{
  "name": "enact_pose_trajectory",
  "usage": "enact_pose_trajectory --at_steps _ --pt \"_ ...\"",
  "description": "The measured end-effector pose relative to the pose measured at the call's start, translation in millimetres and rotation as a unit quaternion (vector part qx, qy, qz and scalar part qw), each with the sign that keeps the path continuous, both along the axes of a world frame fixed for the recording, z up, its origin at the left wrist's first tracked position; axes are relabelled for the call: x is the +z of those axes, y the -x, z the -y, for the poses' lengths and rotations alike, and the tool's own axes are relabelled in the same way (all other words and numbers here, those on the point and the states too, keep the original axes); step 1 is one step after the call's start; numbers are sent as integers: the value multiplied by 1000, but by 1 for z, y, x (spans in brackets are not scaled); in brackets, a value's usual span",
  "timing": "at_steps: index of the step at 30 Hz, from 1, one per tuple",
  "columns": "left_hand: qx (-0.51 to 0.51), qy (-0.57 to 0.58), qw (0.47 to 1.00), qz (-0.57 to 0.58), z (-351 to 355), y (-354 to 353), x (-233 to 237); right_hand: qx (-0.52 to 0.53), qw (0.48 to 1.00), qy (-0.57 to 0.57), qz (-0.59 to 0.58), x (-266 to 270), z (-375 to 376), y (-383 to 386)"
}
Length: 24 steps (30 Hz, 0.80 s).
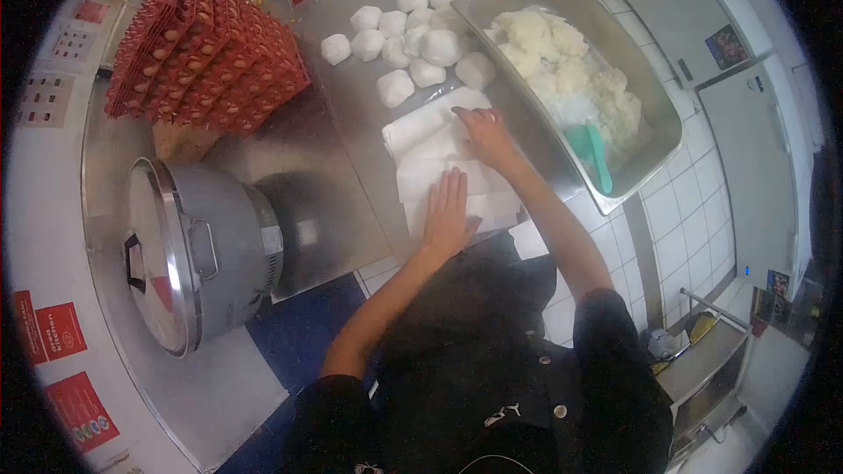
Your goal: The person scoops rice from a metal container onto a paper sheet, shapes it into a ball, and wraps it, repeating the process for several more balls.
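Observation:
White paper sheets (430, 180) lie spread and overlapping on the steel table's near part. My left hand (449, 211) rests flat on them near their lower middle, its fingers stretched out and side by side. At their upper right, my right hand (486, 133) has its fingers bent, with thumb and forefinger at the upper sheet; whether they pinch it is too small to tell. Just beyond the sheets sit several white wrapped bundles (394, 88), grouped on the table.
A steel tray (651, 177) at the right holds cooked rice (562, 61) and a green scoop (589, 156). Red egg trays (211, 57) are stacked at the upper left, above a large lidded cooker (206, 250). The steel table (342, 211) extends leftward.

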<state>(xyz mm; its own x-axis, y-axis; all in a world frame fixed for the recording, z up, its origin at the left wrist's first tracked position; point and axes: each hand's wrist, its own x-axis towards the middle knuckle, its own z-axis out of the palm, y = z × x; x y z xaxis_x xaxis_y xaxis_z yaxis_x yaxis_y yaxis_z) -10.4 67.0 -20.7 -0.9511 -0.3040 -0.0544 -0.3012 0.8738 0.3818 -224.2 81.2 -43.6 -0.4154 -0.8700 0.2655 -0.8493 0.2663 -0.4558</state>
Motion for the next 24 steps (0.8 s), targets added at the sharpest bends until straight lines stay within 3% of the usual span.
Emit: enact_pose_trajectory --at_steps 3,6,9,12,15,22,24 --pt "10 2 1000 24 -1 2 4 32 987 -147 52 5 17 13" --pt "11 6 999 49 0 3 10 91 984 -146 -37 11 18 17" --pt "15 19 998 61 0 3 12 110 990 -48 -69 12 24 15" --pt "18 18 998 59 1 3 11 156 973 -166 45 30 31 7" --pt "21 29 998 56 -1 2 6 189 946 -260 34 55 23 -7" --pt "30 8 998 46 -3 3 10 160 984 -68 33 27 3 -5" --pt "37 -6 998 44 -4 4 11 69 996 -58 25 21 5 4"
